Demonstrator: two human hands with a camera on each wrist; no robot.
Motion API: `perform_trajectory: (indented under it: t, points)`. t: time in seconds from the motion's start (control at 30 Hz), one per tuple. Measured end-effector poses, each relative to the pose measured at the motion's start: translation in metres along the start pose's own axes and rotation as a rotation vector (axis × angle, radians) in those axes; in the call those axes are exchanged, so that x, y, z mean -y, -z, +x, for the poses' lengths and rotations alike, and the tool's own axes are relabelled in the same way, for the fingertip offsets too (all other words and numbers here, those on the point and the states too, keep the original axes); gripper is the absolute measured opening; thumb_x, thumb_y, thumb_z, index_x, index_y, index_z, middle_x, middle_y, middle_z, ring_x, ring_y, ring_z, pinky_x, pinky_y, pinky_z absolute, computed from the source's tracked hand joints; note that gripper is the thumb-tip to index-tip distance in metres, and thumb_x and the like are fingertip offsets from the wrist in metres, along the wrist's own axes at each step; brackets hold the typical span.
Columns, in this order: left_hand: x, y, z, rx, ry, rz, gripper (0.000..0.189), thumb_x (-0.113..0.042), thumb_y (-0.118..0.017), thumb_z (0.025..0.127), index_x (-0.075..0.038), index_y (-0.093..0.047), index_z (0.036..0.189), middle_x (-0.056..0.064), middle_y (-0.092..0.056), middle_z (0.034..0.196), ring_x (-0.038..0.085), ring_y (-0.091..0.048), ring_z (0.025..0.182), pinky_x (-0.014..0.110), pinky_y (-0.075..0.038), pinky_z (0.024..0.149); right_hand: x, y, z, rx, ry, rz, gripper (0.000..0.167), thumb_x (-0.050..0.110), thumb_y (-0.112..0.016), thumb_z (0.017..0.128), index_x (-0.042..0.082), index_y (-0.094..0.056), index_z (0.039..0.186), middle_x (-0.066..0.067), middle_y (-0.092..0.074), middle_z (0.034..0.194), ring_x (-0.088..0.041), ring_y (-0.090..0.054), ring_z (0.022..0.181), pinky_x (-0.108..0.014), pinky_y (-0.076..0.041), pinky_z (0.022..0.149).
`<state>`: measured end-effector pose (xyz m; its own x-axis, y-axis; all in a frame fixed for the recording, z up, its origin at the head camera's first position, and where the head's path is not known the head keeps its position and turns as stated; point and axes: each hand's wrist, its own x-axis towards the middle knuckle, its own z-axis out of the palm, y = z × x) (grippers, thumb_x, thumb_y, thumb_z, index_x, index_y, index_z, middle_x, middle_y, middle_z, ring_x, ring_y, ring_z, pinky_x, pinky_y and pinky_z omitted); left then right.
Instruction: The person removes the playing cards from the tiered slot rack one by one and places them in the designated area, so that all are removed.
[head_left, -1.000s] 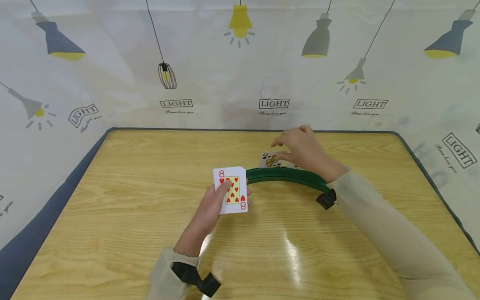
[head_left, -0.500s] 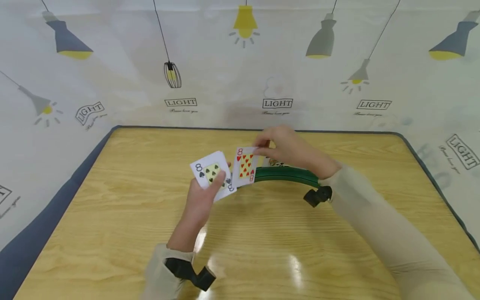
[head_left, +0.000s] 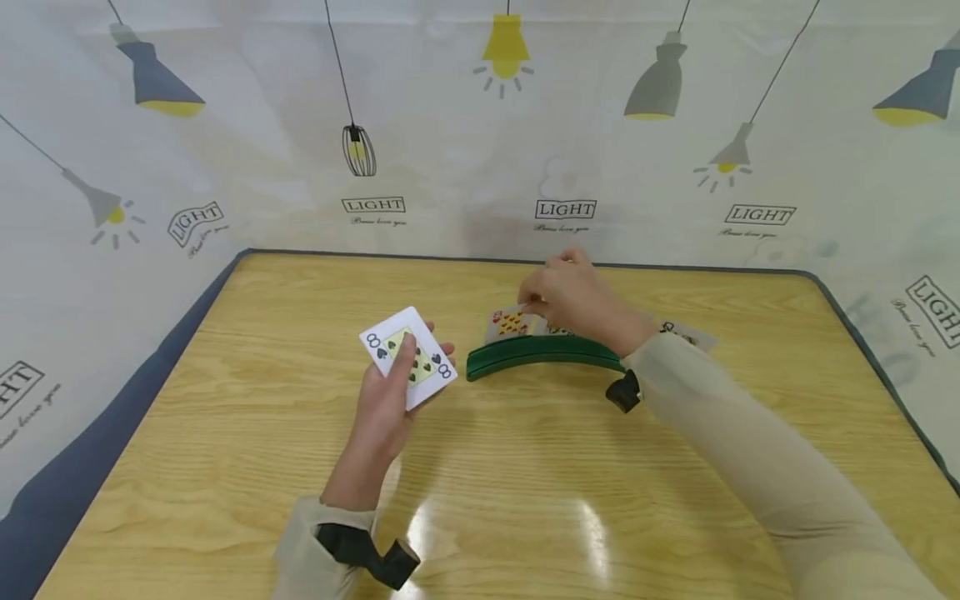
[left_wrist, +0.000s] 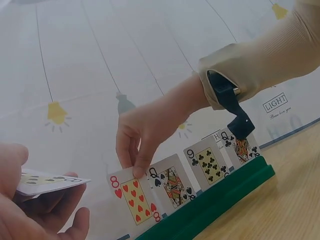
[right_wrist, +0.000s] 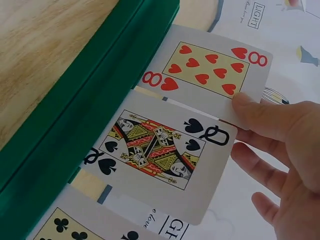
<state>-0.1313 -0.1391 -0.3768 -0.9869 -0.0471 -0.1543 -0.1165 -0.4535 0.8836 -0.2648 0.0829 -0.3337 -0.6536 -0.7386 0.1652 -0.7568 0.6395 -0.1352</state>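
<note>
My left hand (head_left: 382, 408) holds a small stack of playing cards, thumb across the top one, the eight of spades (head_left: 432, 379). My right hand (head_left: 583, 293) reaches over the green curved card holder (head_left: 543, 350) and pinches the upper edge of the eight of hearts (right_wrist: 210, 67) between thumb and fingers. That card stands with its lower edge at the holder's slot, at the left end of the row. Beside it stand the queen of spades (right_wrist: 155, 150), the nine of clubs (left_wrist: 209, 165) and another queen (left_wrist: 243, 149). From the head view, my right hand and sleeve hide part of this row.
The wooden table (head_left: 510, 475) runs back to a white wall covering (head_left: 450, 125) printed with lamps. Black camera mounts sit on the left wrist (head_left: 367, 554) and right wrist (head_left: 624, 392).
My right hand has drawn the eight of hearts off the stack and carried it right to the holder. The eight of spades now shows on top, and my left hand has shifted left.
</note>
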Motion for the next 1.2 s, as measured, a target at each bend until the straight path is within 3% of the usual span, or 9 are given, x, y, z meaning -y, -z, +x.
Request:
perform_trajectory:
  t: [0.23,0.33,0.53,0.67,0.77,0.93,1.07,1.17,1.2]
  points:
    - [-0.001,-0.002,-0.002,0.023,0.001,0.005,0.042,-0.034,-0.041,0.098,-0.006,-0.048,0.128,0.011,-0.065,0.101,0.022,-0.062,0.098,0.033,-0.049,0.079,0.001,0.002,-0.003,-0.039,0.001,0.006,0.007,0.017,-0.070,0.081,0.016,-0.073,0.088,0.004,-0.069,0.086,-0.015,-0.058,0.079,-0.048,-0.028,0.090]
    - [-0.001,-0.002,-0.002,0.034,0.009,0.019,0.043,-0.035,-0.041,0.097,-0.005,-0.048,0.128,0.014,-0.064,0.104,0.027,-0.060,0.101,0.033,-0.050,0.078,0.002,0.002,-0.003,-0.024,0.000,0.017,0.007,0.016,-0.070,0.081,0.016,-0.073,0.087,0.004,-0.069,0.086,-0.014,-0.059,0.078,-0.048,-0.027,0.092]
    - [0.001,-0.004,-0.002,0.050,0.016,0.034,0.046,-0.036,-0.041,0.097,-0.003,-0.046,0.129,0.019,-0.062,0.109,0.023,-0.061,0.099,0.030,-0.050,0.075,0.004,-0.001,-0.002,-0.009,0.026,0.006,0.006,0.018,-0.071,0.080,0.017,-0.073,0.086,0.005,-0.069,0.086,-0.013,-0.058,0.079,-0.045,-0.027,0.092]
    - [0.001,-0.004,-0.002,0.050,0.008,0.027,0.047,-0.036,-0.041,0.097,-0.003,-0.045,0.130,0.023,-0.058,0.113,0.029,-0.058,0.104,0.030,-0.051,0.075,0.004,-0.005,-0.001,-0.007,0.035,-0.005,0.006,0.018,-0.072,0.080,0.017,-0.073,0.086,0.005,-0.068,0.083,-0.013,-0.057,0.077,-0.046,-0.029,0.090]
    - [0.001,-0.005,-0.001,0.059,0.010,0.006,0.047,-0.034,-0.038,0.099,-0.001,-0.043,0.132,0.019,-0.059,0.114,0.029,-0.058,0.104,0.032,-0.050,0.076,0.003,-0.008,-0.001,0.012,0.034,-0.010,0.006,0.018,-0.071,0.081,0.016,-0.073,0.086,0.006,-0.068,0.082,-0.013,-0.057,0.075,-0.047,-0.029,0.090]
    - [0.001,-0.007,0.000,0.113,0.072,-0.056,0.043,-0.024,-0.024,0.101,0.000,-0.038,0.134,0.021,-0.057,0.113,0.024,-0.062,0.095,0.035,-0.049,0.080,0.007,-0.003,-0.004,0.074,-0.008,-0.065,0.025,0.022,-0.072,0.080,0.015,-0.069,0.104,0.002,-0.067,0.095,-0.018,-0.057,0.091,-0.049,-0.026,0.094]
    - [0.007,-0.007,-0.002,0.129,0.087,0.128,0.035,-0.013,-0.035,0.098,0.003,-0.044,0.128,0.023,-0.059,0.108,0.023,-0.064,0.087,0.034,-0.051,0.074,0.028,0.016,-0.021,0.009,0.004,-0.046,0.042,0.030,-0.068,0.083,0.013,-0.061,0.120,-0.005,-0.061,0.112,-0.024,-0.053,0.104,-0.048,-0.029,0.095]
    - [0.015,-0.012,-0.005,0.265,0.062,0.323,0.030,-0.008,-0.048,0.094,0.007,-0.049,0.120,0.021,-0.063,0.097,0.025,-0.065,0.080,0.038,-0.052,0.068,0.047,0.019,-0.047,-0.023,0.039,0.114,0.039,0.031,-0.063,0.087,0.009,-0.060,0.120,-0.004,-0.063,0.105,-0.015,-0.059,0.090,-0.038,-0.041,0.085]
    - [0.018,-0.015,-0.006,0.340,0.058,0.358,0.030,-0.009,-0.050,0.093,0.007,-0.050,0.119,0.022,-0.063,0.097,0.027,-0.065,0.081,0.040,-0.052,0.068,0.052,0.017,-0.057,-0.005,0.027,0.191,0.037,0.029,-0.062,0.088,0.008,-0.060,0.119,-0.003,-0.064,0.101,-0.012,-0.059,0.085,-0.034,-0.045,0.080]
